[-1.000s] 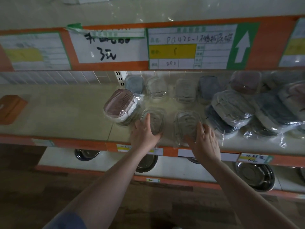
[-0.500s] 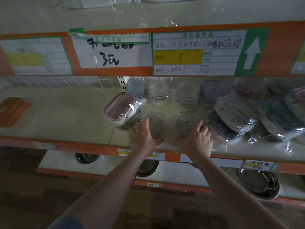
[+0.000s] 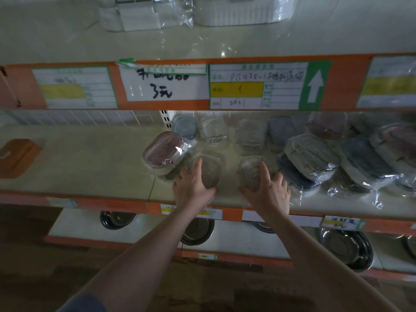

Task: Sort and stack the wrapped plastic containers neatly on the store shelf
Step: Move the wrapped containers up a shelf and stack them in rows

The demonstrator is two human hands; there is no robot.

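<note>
since the earlier frame both hands have crept a little forward and the view has tipped up, so more of the upper shelf shows; the containers themselves look unmoved. left hand (image 3: pixel 193 188) lies over the near end of the left clear container (image 3: pixel 208 171), fingers curled round its near end, thumb on its right side. right hand (image 3: pixel 269 191) does the same on the right clear container (image 3: pixel 252 172), thumb at its left, fingers spread across the top and right edge. i read both as holds rather than flat presses, though the wrap's glare hides the fingertips.

i'd judge the two sit side by side near the front lip so they start a front row matching the back row of containers (image 3: pixel 213 131) against the wall. gripping each at its near end lets me square or slide them together.

room: the middle shelf (image 3: pixel 90 158) is open to the left, past the pink-lidded container (image 3: pixel 163 152), which sits tilted on another pack just beside the left hand. to the right, the slumped pile of wrapped lids (image 3: pixel 313 154) lies near the right hand's fingers, so little slack there. the orange front edge (image 3: pixel 126 204) is just under my wrists; pulling back risks tipping a pack off.
</note>
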